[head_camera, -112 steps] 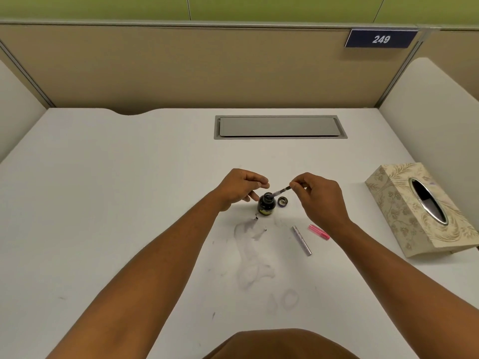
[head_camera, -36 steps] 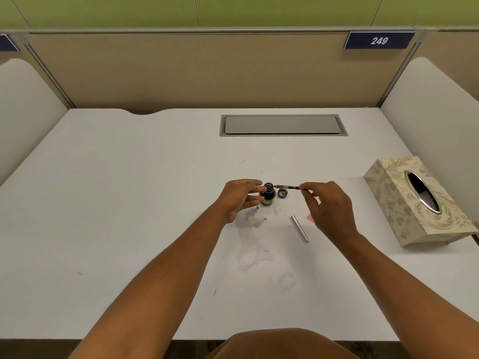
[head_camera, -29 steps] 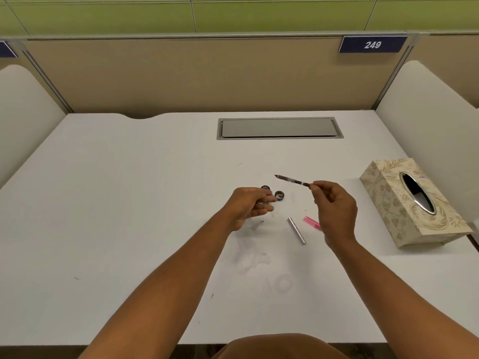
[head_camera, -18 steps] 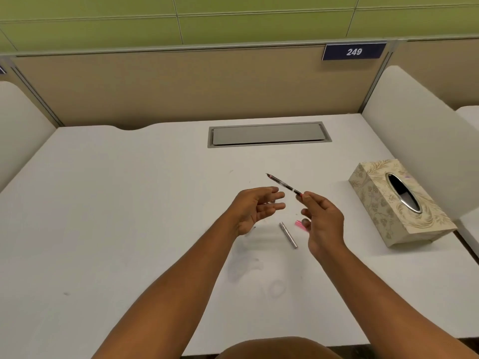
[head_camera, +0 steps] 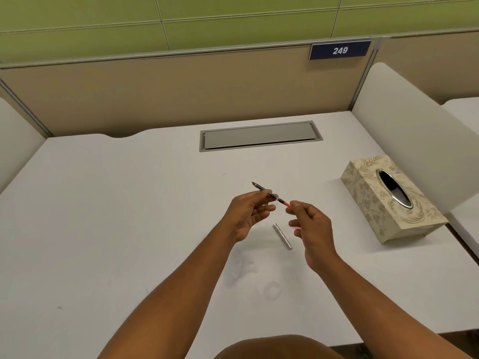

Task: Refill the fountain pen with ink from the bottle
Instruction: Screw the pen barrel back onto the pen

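The thin dark fountain pen section [head_camera: 263,189] is held in the air above the white desk [head_camera: 129,216], nib pointing up and to the far left. My right hand [head_camera: 312,229] pinches its pink rear end. My left hand [head_camera: 247,213] touches its middle with thumb and index fingertip, the other fingers spread. The silver pen barrel [head_camera: 282,236] lies on the desk between my hands. A pink pen part [head_camera: 297,229] shows only as a sliver behind my right hand. The ink bottle and its cap are hidden behind my left hand.
A patterned tissue box [head_camera: 388,200] stands at the right. A grey cable flap [head_camera: 260,136] is set into the desk at the back. Smudges [head_camera: 248,270] mark the desk near the front. Partition panels close the back and both sides.
My right hand lifted the pen section away from the bottle and drew it toward me. My left hand let go of the bottle and rose to meet the pen's middle. The view tilted up.
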{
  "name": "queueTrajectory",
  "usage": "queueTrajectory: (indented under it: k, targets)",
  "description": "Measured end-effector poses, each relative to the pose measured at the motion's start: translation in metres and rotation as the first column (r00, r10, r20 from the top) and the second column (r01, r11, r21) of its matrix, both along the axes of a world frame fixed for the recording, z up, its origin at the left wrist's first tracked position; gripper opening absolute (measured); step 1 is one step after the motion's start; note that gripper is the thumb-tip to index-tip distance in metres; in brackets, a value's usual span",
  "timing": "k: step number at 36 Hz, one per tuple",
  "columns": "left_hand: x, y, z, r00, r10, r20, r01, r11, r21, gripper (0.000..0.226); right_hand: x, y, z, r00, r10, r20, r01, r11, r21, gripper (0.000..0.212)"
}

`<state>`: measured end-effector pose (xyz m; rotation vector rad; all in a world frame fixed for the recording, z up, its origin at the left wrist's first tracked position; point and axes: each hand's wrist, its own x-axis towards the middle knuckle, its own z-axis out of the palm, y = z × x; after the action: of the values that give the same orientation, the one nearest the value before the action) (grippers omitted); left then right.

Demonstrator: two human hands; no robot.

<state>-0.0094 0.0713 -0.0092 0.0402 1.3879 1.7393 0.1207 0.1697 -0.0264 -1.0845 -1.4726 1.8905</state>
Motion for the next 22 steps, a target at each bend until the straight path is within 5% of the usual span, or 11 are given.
queueTrajectory:
  k: [3, 6, 9, 12, 17, 22]
  targets:
    - [-0.001, -0.003, -0.002, 0.999, 0.027, 0.020, -0.027, 1.000, -0.014, 0.026, 0.005, 0.005, -0.014, 0.996, 0.038, 0.086, -0.043, 0.997, 0.065, 0.013]
    - [-0.001, -0.005, -0.003, 0.998, 0.040, 0.049, -0.039, 0.999, -0.008, 0.023, 0.012, 0.012, -0.038, 0.942, 0.126, 0.310, -0.227, 0.921, 0.315, 0.010]
    - [-0.001, -0.006, -0.003, 0.993, 0.059, 0.100, -0.060, 0.998, 0.013, 0.019, 0.020, 0.018, -0.065, 0.762, 0.111, 0.638, -0.549, 0.632, 0.547, 0.020]
    - [0.000, -0.009, -0.002, 0.984, 0.070, 0.163, -0.077, 0.997, 0.033, 0.017, 0.025, 0.020, -0.079, 0.577, 0.010, 0.817, -0.758, 0.379, 0.531, 0.035]
    - [0.000, -0.013, -0.004, 0.977, 0.084, 0.197, -0.091, 0.995, 0.027, 0.016, 0.021, 0.020, -0.080, 0.529, 0.000, 0.849, -0.795, 0.350, 0.496, 0.044]
    - [0.000, -0.016, -0.006, 0.971, 0.106, 0.213, -0.110, 0.994, 0.008, 0.016, 0.012, 0.017, -0.078, 0.553, 0.004, 0.833, -0.764, 0.400, 0.506, 0.023]
